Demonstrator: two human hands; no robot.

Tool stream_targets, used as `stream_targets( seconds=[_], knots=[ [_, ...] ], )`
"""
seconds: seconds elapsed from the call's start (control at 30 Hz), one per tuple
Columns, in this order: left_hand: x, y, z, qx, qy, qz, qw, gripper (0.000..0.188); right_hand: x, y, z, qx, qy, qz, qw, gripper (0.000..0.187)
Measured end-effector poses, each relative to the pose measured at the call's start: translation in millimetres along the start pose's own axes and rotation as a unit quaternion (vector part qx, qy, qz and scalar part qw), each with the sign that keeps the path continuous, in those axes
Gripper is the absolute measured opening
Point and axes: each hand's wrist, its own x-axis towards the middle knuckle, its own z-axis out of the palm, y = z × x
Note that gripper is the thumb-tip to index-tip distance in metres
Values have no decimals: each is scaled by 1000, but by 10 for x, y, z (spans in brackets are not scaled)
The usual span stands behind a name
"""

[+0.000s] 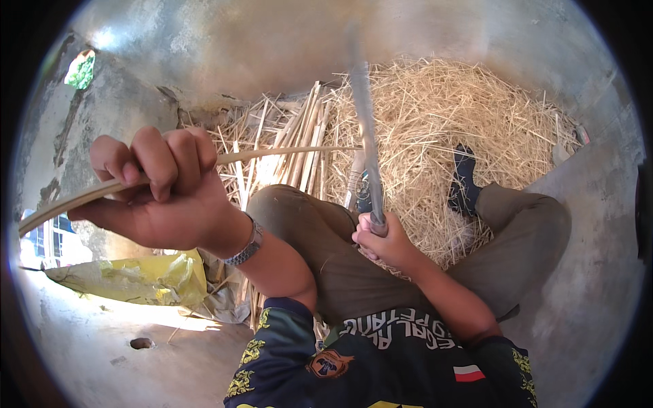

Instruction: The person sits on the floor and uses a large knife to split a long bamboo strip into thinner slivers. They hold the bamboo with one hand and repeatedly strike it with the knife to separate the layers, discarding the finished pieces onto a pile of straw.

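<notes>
My left hand (156,190), raised at the left with a metal watch on its wrist, has its fingers curled round a long, thin bamboo strip (279,151). The strip runs past the thumb to the left rim, and its other end reaches rightward to the blade of a long knife (365,112). Whether strip and blade touch there, I cannot tell. Low in the middle, in front of my lap, my right hand (382,241) is closed round the knife's handle. The blade points up and away, its far end blurred.
Bundled bamboo strips (309,129) lie ahead, left of a broad heap of pale shavings (449,109). My bent legs (517,238) frame the near floor, a dark-covered foot (464,180) on the shavings. A yellow sack (156,279) lies left, near a floor hole (142,343). Concrete walls (435,34) surround me.
</notes>
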Motion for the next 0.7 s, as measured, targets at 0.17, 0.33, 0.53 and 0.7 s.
stream_targets(
  seconds=[0.17,0.33,0.53,0.7],
  knots=[
    [24,-10,-10,19,22,-3,1000,60,54,394,-92,-118,49,-2,992,29],
    [10,24,-109,32,105,15,994,64,16,318,88,-274,152,-61,948,24],
    [-21,67,-305,17,148,21,989,65,-71,294,139,-172,176,-186,951,28],
    [-40,87,-253,46,167,26,985,64,-315,97,62,-155,169,-17,973,41]
  ],
)
